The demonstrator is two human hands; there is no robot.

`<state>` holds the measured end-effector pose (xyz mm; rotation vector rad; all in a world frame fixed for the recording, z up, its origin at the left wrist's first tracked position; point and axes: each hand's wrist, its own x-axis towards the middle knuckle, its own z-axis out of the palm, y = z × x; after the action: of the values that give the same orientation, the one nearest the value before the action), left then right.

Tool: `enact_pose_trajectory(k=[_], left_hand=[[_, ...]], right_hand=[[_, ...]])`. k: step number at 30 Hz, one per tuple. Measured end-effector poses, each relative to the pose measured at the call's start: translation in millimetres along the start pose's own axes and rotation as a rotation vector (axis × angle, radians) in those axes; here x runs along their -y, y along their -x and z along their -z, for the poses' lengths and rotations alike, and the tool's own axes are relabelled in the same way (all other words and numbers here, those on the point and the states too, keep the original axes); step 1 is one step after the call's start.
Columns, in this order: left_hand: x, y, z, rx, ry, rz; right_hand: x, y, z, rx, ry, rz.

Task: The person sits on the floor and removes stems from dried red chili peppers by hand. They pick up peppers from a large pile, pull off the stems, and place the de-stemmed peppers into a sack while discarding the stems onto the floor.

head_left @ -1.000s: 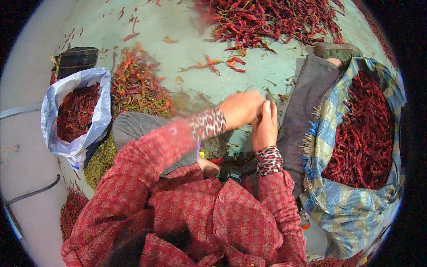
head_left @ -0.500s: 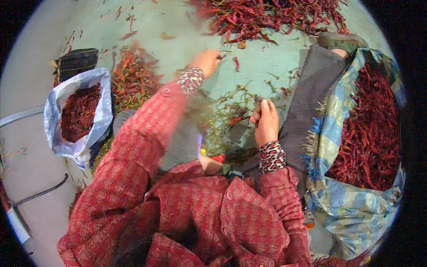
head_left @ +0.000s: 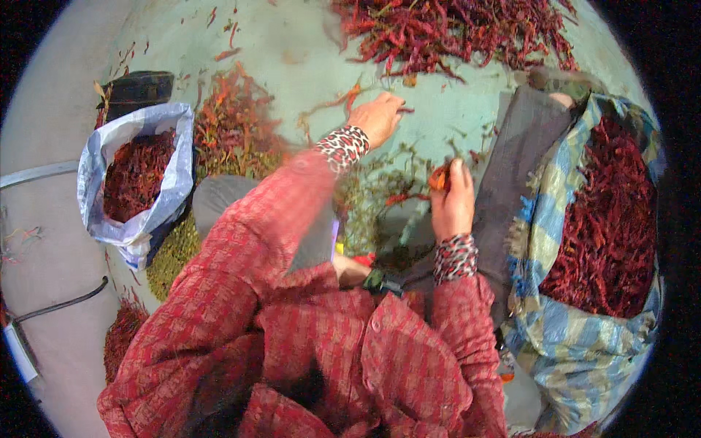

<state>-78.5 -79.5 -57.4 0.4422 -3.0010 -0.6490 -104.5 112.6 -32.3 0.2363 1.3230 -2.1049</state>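
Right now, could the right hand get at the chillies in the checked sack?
Likely yes: the checked sack gapes open, its chillies uncovered; only the trouser leg seems to lie between. The right hand holds an orange-red piece, though, so its grip isn't free.

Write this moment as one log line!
left hand: over green floor, dark bit at fingertips | right hand: holding orange-red chili | beyond: red chili pile | right: checked sack

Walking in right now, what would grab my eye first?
The big chilli pile at the top, then the checked sack full of red chillies at right. Near the middle, the right hand holds an orange-red piece, the left hand stretched farther forward.
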Motion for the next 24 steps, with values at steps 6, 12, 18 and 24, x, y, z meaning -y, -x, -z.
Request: enact_pose_trajectory(k=[6,12,18,24], left_hand=[[-6.4,-19.4,-16.4,0.12,0.043,0.121],[-60.0,14.1,4.3,0.244,0.402,-0.335],[43.0,-85.2,8.6,-0.148,-0.09,0.353],[39.5,-64.3,-26.2,0.047,0.386,0.319]], right_hand=[[-3.8,-4.6,8.7,-0.073,-0.155,-0.068],[-4.4,-8.3,-7.8,-0.182,-0.078,-0.039],[-8.8,-6.8,-1.3,-0.086,-0.184,-0.148],[-9.8,-7.8,8.6,-0.1,-0.083,-0.175]])
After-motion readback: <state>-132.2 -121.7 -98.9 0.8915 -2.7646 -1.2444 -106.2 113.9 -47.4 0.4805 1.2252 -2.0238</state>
